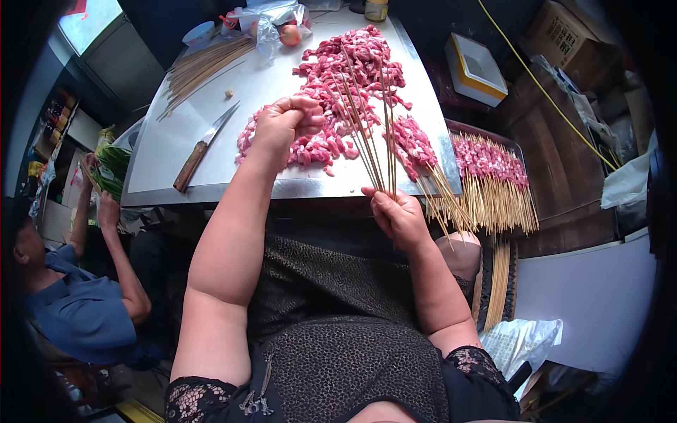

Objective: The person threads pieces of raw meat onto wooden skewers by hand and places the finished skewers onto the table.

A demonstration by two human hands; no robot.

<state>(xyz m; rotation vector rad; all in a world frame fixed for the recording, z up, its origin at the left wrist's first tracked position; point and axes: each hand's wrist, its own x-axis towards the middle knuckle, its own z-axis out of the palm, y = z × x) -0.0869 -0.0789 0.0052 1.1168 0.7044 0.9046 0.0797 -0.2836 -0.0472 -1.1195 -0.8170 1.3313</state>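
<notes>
My right hand [399, 217] grips a fan of thin, bare skewers [376, 143] at their lower ends, just off the table's front edge. Their tips point up across the raw meat. Above the pile's left part is my left hand [293, 121], its fingers curled in; whether a piece is between them is hidden. Pink and white chunks of cut meat [349, 58] spread down the middle of the metal-edged table [211, 182]. To the right, several loaded meat skewers [415, 140] lie with their sticks over the edge.
A knife [203, 145] with a wooden handle lies left of the meat, below loose skewers [206, 69]. A tray of meat skewers [492, 164] stands at the right. A bowl [199, 35] and bagged fruit [290, 35] sit behind. At left, a person [79, 301] handles green vegetables [112, 168].
</notes>
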